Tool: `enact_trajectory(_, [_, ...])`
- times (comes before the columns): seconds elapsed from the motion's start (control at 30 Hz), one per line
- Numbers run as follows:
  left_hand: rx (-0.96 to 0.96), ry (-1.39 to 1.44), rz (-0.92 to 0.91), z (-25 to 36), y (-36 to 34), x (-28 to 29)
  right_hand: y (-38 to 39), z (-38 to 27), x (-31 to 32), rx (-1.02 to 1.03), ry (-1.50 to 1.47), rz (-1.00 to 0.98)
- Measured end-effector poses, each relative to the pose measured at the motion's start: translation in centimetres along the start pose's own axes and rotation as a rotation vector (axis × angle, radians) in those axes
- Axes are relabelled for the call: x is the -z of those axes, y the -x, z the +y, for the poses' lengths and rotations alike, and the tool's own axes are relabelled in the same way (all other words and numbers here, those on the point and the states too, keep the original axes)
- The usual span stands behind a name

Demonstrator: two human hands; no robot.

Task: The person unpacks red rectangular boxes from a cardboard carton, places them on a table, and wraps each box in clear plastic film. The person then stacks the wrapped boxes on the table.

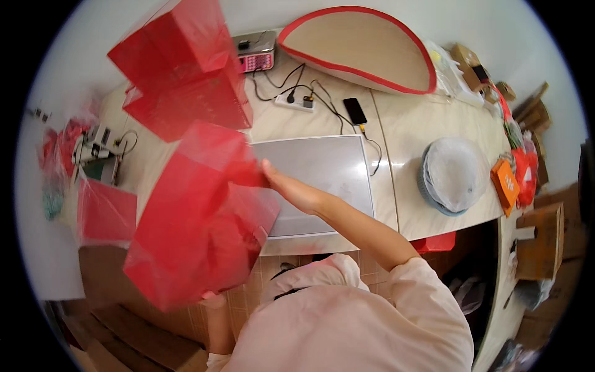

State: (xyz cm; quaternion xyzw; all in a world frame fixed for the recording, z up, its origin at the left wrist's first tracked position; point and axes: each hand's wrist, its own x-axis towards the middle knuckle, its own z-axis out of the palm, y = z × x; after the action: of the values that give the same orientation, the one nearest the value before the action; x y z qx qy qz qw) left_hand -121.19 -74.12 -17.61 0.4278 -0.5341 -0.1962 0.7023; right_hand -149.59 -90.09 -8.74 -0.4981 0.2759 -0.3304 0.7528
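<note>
A red package (195, 217) tilts over the tabletop's (427, 118) front edge, left hand (214, 301) at its bottom, right hand (297, 191) stretched to its side; neither grip is clear. It partly hides a gray panel (325, 180), left of a lined bin (455, 173).

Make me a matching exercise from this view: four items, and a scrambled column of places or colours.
1. phone
2. large curved tray
3. round tub
4. large red package

A. blue, with a pale plastic liner
B. between the left hand and right hand
C. black screen, yellow-ended cable at one end
D. tan with a red rim

Pairs: 1-C, 2-D, 3-A, 4-B
</note>
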Motion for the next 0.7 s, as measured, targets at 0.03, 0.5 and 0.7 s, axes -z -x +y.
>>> enact_trajectory(0.03, [-0.026, -0.064, -0.019, -0.2, 0.8, 0.5, -0.3, 0.7, 0.0, -0.015, -0.037, 0.022])
enact_trajectory(0.5, [-0.018, -0.382, -0.183, -0.8, 5.6, 0.5, -2.1, -5.9, -4.8, 0.356, 0.154, 0.259])
enact_trajectory(0.7, [-0.021, -0.419, -0.216, -1.5, 5.5, -0.5, -3.2, -6.2, -3.0, 0.4, 0.153, 0.302])
